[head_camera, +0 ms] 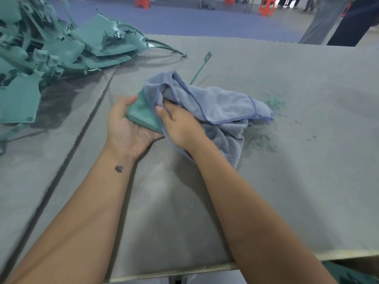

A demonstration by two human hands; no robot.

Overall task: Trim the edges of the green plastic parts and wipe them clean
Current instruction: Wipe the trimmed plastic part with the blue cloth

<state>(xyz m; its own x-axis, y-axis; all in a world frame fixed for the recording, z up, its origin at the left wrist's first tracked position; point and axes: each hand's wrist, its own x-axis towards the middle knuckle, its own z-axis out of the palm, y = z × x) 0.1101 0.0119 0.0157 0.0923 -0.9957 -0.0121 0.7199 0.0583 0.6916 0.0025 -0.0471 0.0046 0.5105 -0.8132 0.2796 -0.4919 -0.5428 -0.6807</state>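
Note:
My left hand [127, 128], palm up, cradles a flat green plastic part [143, 114], with the thumb curled over its near corner. A grey-blue cloth [217, 105] covers most of that part. My right hand [180, 124] grips the cloth and holds it against the part, its fingertips buried in the folds. A thin green stem [202, 67] of the part sticks out from under the cloth toward the back. Both hands sit above the middle of the grey table [287, 160].
A big heap of green plastic parts [51, 50] fills the table's back left. Green shavings [273, 101] lie scattered right of the cloth. A dark seam [82, 128] runs diagonally across the table. A person stands at the far right; orange stools [266, 6] stand behind.

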